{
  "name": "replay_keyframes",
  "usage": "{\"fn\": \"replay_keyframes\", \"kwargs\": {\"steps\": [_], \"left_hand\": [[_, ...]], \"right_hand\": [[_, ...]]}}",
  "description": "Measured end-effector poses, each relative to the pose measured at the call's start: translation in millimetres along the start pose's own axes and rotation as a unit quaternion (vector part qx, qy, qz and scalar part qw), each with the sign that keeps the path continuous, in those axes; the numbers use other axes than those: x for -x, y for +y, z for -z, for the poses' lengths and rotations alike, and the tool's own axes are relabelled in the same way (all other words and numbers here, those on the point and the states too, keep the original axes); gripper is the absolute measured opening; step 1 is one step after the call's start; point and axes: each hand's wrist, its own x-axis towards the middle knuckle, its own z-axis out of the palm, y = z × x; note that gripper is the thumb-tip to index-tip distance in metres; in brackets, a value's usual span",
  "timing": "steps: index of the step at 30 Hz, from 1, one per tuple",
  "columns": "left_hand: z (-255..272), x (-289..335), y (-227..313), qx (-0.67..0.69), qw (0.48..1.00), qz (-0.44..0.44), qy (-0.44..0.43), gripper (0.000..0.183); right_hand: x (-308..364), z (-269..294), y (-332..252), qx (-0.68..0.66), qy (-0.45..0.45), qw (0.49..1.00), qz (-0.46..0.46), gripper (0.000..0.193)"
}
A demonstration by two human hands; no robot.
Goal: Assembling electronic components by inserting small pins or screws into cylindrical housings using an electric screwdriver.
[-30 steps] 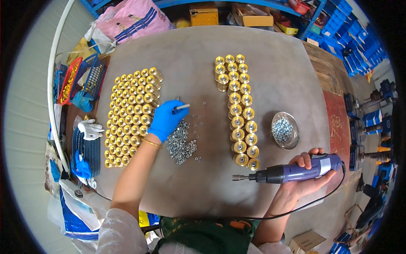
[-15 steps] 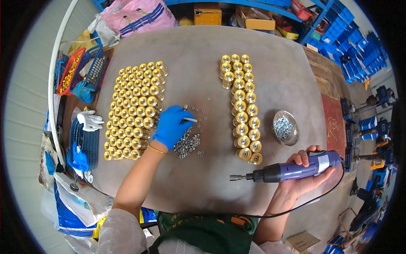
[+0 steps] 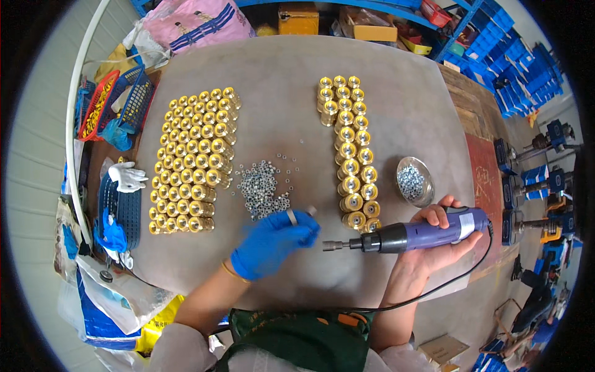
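Note:
My right hand (image 3: 434, 239) is closed around a purple and black electric screwdriver (image 3: 421, 235). Its socket bit (image 3: 334, 245) points left, just short of my left hand (image 3: 276, 243). That hand, in a blue glove, is pinched on a short pale stick-like piece (image 3: 291, 217). A grey metal end (image 3: 312, 211) also shows at its fingertips; motion blur hides whether the two are one part. Beyond the glove lies a loose pile of small metal nuts (image 3: 257, 186). Brass cylindrical fittings (image 3: 192, 164) stand upright in a block on the left, and more brass fittings (image 3: 350, 167) stand in columns right of centre.
A metal bowl (image 3: 423, 192) of small nuts sits at the right of the grey table (image 3: 279, 74). The screwdriver's black cable (image 3: 446, 286) curves toward my body. Baskets (image 3: 133, 99) and a white glove (image 3: 128, 177) are along the left edge.
My left hand has moved from the fittings and nuts rightward and nearer me, toward the screwdriver's bit, still pinching the pale piece. The nut pile is more exposed. The screwdriver has shifted slightly left and away.

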Motion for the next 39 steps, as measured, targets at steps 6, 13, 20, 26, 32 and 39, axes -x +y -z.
{"fn": "replay_keyframes", "kwargs": {"steps": [6, 13, 20, 26, 32, 39], "left_hand": [[-25, 15, -20, 0.271, 0.959, 0.077, -0.042, 0.019], [-36, 13, -13, 0.256, 0.953, 0.159, -0.017, 0.022], [-25, -17, 39, -0.373, 0.928, 0.012, -0.002, 0.023], [57, -79, 78, -0.638, 0.729, -0.170, 0.181, 0.022], [77, -93, 67, -0.594, 0.776, -0.102, 0.188, 0.026], [68, -108, 77, -0.635, 0.751, -0.082, 0.163, 0.026]], "right_hand": [[0, 2, 7, -0.017, 0.015, 0.999, -0.025, 0.054], [-1, 13, 7, -0.069, 0.050, 0.995, -0.048, 0.052], [-8, 24, 0, -0.066, 0.071, 0.994, -0.043, 0.051], [-8, 27, -3, -0.061, 0.060, 0.995, -0.046, 0.051], [-10, 31, -6, -0.050, 0.078, 0.995, -0.034, 0.051], [-9, 34, -5, -0.033, 0.048, 0.998, -0.031, 0.047]]}}
